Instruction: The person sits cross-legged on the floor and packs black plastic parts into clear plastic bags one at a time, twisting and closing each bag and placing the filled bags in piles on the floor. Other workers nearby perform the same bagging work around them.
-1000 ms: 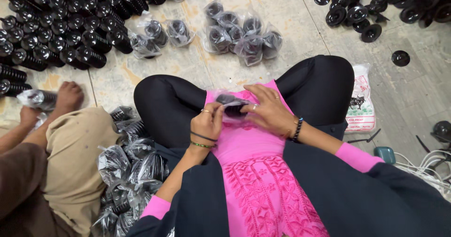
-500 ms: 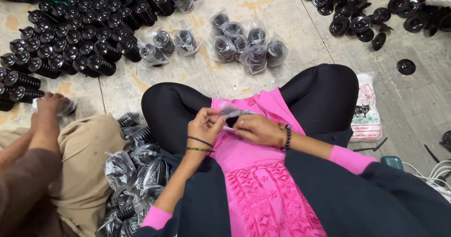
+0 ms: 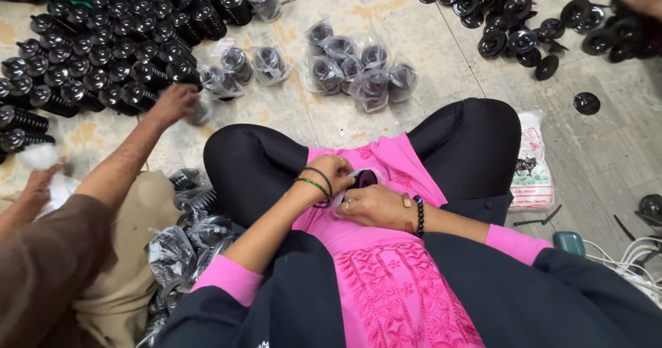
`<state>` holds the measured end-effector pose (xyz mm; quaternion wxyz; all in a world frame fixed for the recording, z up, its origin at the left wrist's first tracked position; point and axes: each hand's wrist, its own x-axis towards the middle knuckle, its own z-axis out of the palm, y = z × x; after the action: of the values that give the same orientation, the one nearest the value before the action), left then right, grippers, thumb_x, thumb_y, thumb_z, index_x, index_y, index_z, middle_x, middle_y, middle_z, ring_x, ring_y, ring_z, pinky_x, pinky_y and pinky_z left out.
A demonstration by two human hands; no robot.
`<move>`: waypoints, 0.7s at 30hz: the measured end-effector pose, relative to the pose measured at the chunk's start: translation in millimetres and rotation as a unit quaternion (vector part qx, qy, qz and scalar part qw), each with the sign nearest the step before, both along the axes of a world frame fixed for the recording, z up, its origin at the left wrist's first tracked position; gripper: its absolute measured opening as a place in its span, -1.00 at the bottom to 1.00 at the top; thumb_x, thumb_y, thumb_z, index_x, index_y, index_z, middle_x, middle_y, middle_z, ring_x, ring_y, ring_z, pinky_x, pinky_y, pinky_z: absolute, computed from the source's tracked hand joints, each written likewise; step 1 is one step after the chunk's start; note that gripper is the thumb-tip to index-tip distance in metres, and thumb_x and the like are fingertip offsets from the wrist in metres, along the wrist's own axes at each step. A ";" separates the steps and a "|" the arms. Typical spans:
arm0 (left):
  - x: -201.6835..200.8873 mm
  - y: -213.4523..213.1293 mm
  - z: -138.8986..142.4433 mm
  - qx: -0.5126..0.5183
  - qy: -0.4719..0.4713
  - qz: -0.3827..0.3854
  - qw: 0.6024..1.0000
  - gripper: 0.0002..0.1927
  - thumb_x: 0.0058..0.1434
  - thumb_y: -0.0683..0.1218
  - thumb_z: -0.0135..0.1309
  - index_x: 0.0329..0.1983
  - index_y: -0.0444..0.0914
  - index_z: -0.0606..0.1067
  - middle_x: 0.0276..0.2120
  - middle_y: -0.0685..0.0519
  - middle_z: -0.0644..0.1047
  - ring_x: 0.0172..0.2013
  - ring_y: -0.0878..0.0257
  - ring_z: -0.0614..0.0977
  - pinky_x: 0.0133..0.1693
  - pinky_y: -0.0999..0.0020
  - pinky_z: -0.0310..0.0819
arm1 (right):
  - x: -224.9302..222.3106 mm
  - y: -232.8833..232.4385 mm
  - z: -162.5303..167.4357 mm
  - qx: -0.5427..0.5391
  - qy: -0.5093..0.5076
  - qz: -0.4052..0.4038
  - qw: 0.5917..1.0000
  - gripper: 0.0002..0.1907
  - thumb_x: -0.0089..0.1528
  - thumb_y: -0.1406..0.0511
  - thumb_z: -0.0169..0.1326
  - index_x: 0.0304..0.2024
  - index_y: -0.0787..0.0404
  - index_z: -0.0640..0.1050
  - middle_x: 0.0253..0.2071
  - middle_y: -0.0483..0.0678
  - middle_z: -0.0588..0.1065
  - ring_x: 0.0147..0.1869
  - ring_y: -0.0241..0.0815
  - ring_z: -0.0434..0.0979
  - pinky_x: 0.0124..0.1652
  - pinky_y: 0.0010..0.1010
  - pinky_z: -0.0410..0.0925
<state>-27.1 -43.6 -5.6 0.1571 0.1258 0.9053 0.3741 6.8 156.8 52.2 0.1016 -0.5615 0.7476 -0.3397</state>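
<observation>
I sit cross-legged on the floor in black trousers and a pink tunic. My left hand (image 3: 329, 176) and my right hand (image 3: 369, 205) meet over my lap, both gripping a clear plastic bag (image 3: 355, 179) with a small black round part (image 3: 366, 178) inside it. The left fingers pinch the bag's top edge; the right hand cups it from below. Bangles circle my left wrist and a bead bracelet my right.
Bagged black parts (image 3: 358, 69) lie on the floor ahead. Rows of stacked black parts (image 3: 103, 52) fill the far left, loose black discs (image 3: 510, 24) the far right. A co-worker's arm (image 3: 138, 148) reaches from the left. More bagged parts (image 3: 186, 244) sit by my left knee. A printed packet (image 3: 532, 172) lies right.
My hands stayed together on the bag in my lap, shifting slightly lower. The co-worker's hand at left has reached forward towards the bagged parts near the stacks.
</observation>
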 end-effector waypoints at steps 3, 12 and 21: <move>0.4 -10.5 14.1 0.033 0.074 0.074 0.994 -0.82 0.15 -0.04 0.22 -0.31 -0.25 0.61 -0.40 -0.13 0.63 -0.35 -0.02 0.70 -0.27 0.16 0.57 | -0.1 7.4 0.7 0.033 -0.004 -0.010 0.999 -0.82 0.24 0.26 0.19 -0.11 0.14 0.63 -0.30 -0.02 0.53 -0.32 0.02 0.60 -0.38 -0.17 0.42; 59.3 -41.1 48.3 0.119 0.144 0.269 0.945 -0.87 0.32 -0.13 0.12 -0.25 -0.32 0.52 -0.52 -0.05 0.59 -0.52 0.19 0.67 -0.42 0.31 0.54 | -14.8 44.2 26.8 0.051 0.055 -0.178 0.981 -0.86 0.23 0.28 0.16 -0.21 0.20 0.62 -0.27 0.00 0.53 -0.33 0.01 0.58 -0.36 -0.22 0.42; 71.5 -42.8 11.7 0.200 0.006 0.159 0.967 -0.69 0.17 -0.18 0.16 -0.02 -0.35 0.53 -0.47 0.14 0.53 -0.48 0.44 0.52 -0.39 0.49 0.48 | -1.7 32.5 50.4 -0.009 0.121 -0.096 0.988 -0.85 0.18 0.36 0.17 -0.19 0.22 0.60 -0.26 -0.02 0.49 -0.26 -0.03 0.57 -0.28 -0.22 0.42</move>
<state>44.4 -86.5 6.1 0.0618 0.0114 0.8213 0.5670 5.1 189.3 102.6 -0.0281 -0.5249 0.8017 -0.2844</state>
